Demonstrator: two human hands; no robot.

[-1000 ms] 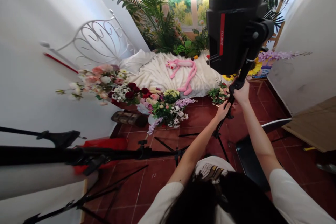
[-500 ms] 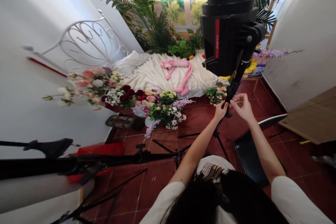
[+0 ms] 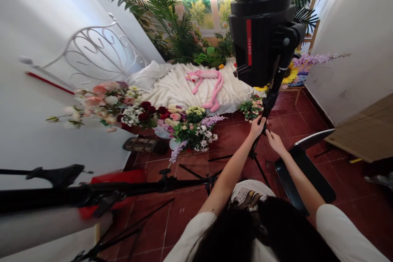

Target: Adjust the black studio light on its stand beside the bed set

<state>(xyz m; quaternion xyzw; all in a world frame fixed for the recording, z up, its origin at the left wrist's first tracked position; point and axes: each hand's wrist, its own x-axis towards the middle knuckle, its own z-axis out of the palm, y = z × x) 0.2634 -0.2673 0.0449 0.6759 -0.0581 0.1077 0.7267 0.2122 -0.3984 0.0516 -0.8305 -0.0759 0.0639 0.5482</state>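
A large black studio light point(image 3: 256, 37) with a red label sits on top of a black light stand point(image 3: 269, 104). My left hand point(image 3: 256, 128) is wrapped round the stand's pole below the light. Close by, slightly lower and on the right of the pole, my right hand point(image 3: 274, 141) has its fingers pressed together at a small dark part of the stand, perhaps a knob, mostly hidden by the fingers. The stand's legs spread on the red tiled floor point(image 3: 227, 139).
Artificial flowers point(image 3: 190, 129) stand before a bed with a white cover point(image 3: 172, 86) and a pink plush toy point(image 3: 215, 74). A black chair point(image 3: 310, 172) is at the right. Another black stand point(image 3: 129, 188) crosses the lower left. A cardboard panel point(image 3: 365, 131) leans at far right.
My right hand has moved down and left, its fingers closing at the stand below my left hand. My left hand is still on the pole. The light appears slightly farther left.
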